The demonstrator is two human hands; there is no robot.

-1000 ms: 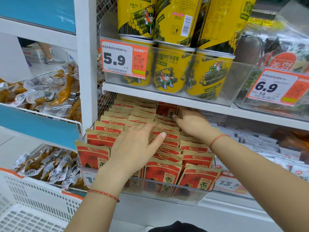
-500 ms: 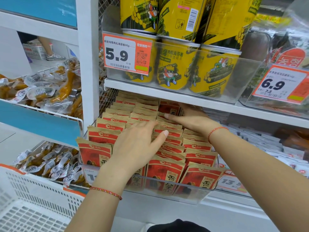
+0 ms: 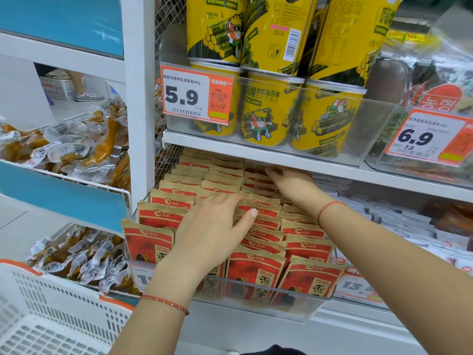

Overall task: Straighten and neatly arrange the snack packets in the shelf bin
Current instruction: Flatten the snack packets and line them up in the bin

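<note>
A white plastic basket (image 3: 38,319) is being seen nearest, left of the clear shelf bin (image 3: 256,298). Red and tan snack packets (image 3: 256,270) are being kept upright in three rows inside that bin. The middle row is being pressed by the left hand (image 3: 207,234), its fingers straight and holding nothing. Deeper in the bin, the rear packets are being touched by the right hand (image 3: 294,184); its grip cannot be told. Above the bin, yellow seaweed-roll cans (image 3: 266,111) are being displayed

The white upper shelf (image 3: 281,156) hangs low over the back rows of red snack packets (image 3: 256,267), leaving only a narrow gap there; the clear bin's (image 3: 294,301) front stands open above.
</note>
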